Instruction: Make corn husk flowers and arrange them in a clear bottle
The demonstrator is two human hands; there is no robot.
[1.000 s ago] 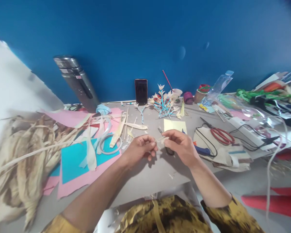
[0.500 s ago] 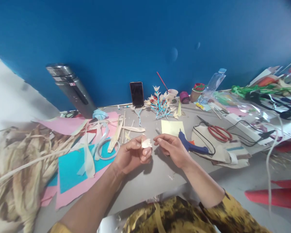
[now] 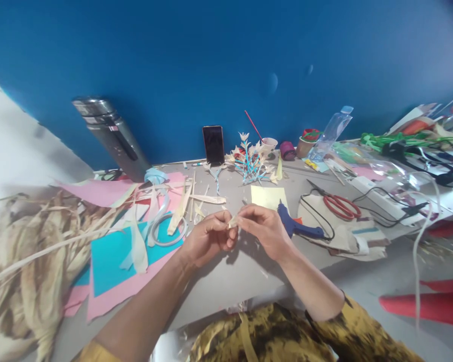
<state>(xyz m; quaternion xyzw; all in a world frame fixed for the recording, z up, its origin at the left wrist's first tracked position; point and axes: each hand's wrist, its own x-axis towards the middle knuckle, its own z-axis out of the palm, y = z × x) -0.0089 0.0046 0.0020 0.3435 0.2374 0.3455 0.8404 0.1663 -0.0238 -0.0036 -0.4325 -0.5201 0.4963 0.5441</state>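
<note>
Between my two hands is a small cream-coloured piece of dried husk (image 3: 233, 221). My left hand (image 3: 211, 237) pinches it between thumb and fingers, palm partly turned up. From the other side, the thumb and fingertips of my right hand (image 3: 263, 226) close on its edge. The fingers cover much of the piece. A dark pointed tip (image 3: 244, 202) shows just beyond my right fingers; I cannot tell whether it is held. Beside my right hand lies a blue glue gun (image 3: 304, 230), with a yellow paper square (image 3: 270, 197) behind the hand.
Husk flowers on blue stems (image 3: 249, 163) stand at the back, near an upright phone (image 3: 213, 145). Red-handled scissors (image 3: 342, 207) lie right on cloth. To the left are blue paper (image 3: 109, 261), a tape ring (image 3: 156, 236), dried husks (image 3: 26, 271) and a leaning flask (image 3: 115, 138).
My right hand has moved left and its fingertips now meet the husk piece. The piece has turned and is more covered by fingers. My left hand stays nearly in place.
</note>
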